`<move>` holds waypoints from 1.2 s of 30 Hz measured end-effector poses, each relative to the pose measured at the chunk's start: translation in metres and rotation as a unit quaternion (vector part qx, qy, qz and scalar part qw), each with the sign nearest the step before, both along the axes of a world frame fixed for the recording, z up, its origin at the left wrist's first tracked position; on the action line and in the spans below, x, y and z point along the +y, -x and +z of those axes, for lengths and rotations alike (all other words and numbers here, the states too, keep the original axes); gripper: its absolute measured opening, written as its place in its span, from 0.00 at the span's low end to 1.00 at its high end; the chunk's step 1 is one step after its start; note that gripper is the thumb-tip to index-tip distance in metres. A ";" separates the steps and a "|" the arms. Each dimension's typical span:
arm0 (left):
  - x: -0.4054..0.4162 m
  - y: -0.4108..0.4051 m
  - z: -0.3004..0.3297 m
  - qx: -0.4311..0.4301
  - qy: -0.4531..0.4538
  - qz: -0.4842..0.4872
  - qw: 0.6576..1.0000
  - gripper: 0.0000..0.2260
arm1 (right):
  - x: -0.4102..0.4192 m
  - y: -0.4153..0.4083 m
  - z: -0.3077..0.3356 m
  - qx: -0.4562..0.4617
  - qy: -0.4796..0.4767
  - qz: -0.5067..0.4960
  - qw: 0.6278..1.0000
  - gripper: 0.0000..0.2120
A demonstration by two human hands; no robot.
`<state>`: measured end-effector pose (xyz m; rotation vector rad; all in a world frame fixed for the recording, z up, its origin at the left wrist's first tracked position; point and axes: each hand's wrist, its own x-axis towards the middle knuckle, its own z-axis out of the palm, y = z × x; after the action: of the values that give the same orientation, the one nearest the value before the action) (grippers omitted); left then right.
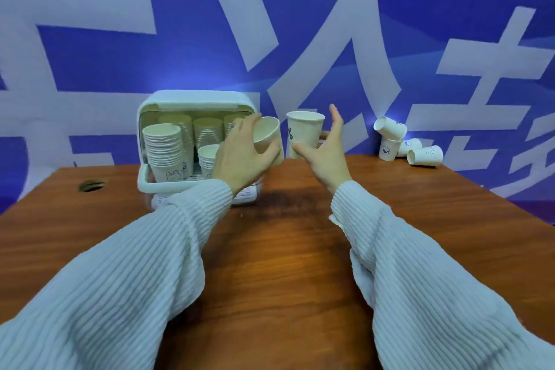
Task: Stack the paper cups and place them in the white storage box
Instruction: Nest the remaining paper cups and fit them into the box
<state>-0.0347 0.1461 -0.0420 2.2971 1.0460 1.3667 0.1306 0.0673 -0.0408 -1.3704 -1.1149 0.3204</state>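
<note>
Now | left hand (243, 153) grip wraps tilted cup (267, 137), mouth ready for stacking | right hand (326, 149) fingers apart beside upright cup (303, 132) | white storage box (198, 99) near tabletop (285, 249) far edge, holds stacks

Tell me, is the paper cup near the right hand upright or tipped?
Upright: the paper cup stands with its open rim upward.

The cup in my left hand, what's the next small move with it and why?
Probably bring the tilted cup in your left hand over the upright cup by your open right hand and nest the two. They sit side by side, unstacked, while the white storage box already holds stacks, so a joined pair likely goes in next.
</note>
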 end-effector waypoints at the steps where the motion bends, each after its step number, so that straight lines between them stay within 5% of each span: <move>1: 0.003 0.018 0.004 -0.021 -0.004 0.020 1.000 0.28 | 0.007 0.015 0.003 -0.013 -0.006 0.012 1.000 0.47; 7: 0.021 0.102 0.013 -0.097 0.027 0.133 0.986 0.30 | 0.055 0.091 0.008 -0.085 -0.001 0.041 0.996 0.41; 13: 0.030 0.131 0.007 -0.144 0.055 0.134 0.979 0.29 | 0.090 0.116 -0.005 -0.177 0.054 0.024 0.982 0.41; 22: 0.047 0.125 0.006 -0.082 0.037 0.117 0.989 0.28 | 0.110 0.109 -0.016 -0.370 0.219 0.077 0.900 0.31; 27: 0.056 0.115 0.013 -0.054 0.020 0.102 0.993 0.30 | 0.113 0.104 -0.021 -0.431 0.225 0.087 0.869 0.26; 36: 0.069 0.088 0.014 0.071 0.024 0.082 0.994 0.30 | 0.116 0.099 -0.035 -0.308 0.200 0.105 0.924 0.16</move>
<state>-0.1223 0.2152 -0.0276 2.3460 1.3235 1.2336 0.0312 0.1834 -0.0758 -1.7806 -1.7991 0.2878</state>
